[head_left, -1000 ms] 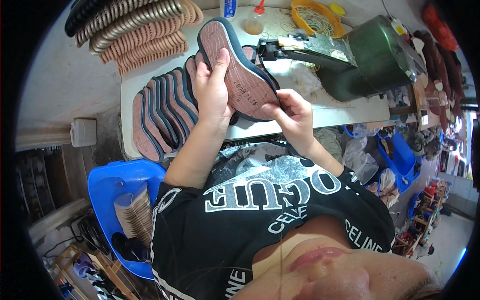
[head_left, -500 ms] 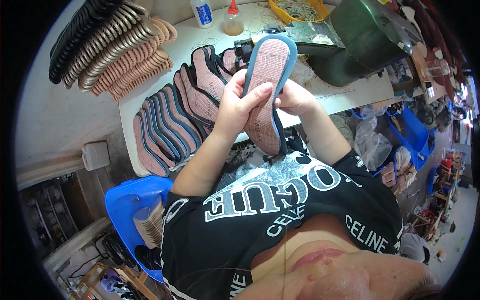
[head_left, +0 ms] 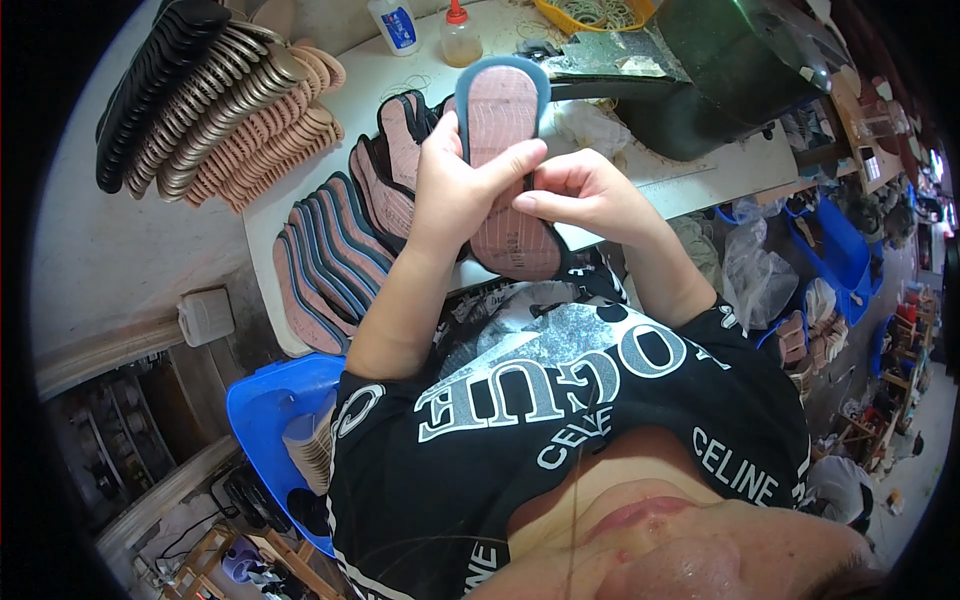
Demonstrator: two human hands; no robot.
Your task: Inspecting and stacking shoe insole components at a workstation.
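Observation:
A shoe insole (head_left: 502, 105) with a pink, line-marked face and a blue-grey edging stands tilted before my chest, its wide end up. My left hand (head_left: 452, 195) is wrapped round its middle, thumb lying across the face. At the opposite edge my right hand (head_left: 590, 195) is closed, thumb and curled forefinger meeting at the insole's rim; whatever else lies between them is too small to tell. Left of my hands, a row of similar pink insoles (head_left: 318, 255) with blue-grey and black edging leans together on the white table (head_left: 268, 270).
A green machine housing (head_left: 715, 90) occupies the table's right. Behind are a red-capped bottle (head_left: 461, 38), a white bottle (head_left: 396, 28) and a yellow basket of bands (head_left: 548, 12). Stacked soles (head_left: 235, 95) stand at far left; a blue bin (head_left: 262, 420) sits below the table's left end.
The insole and both hands have shifted left and slightly closer to me. My right thumb has come round to the front at the insole's edge.

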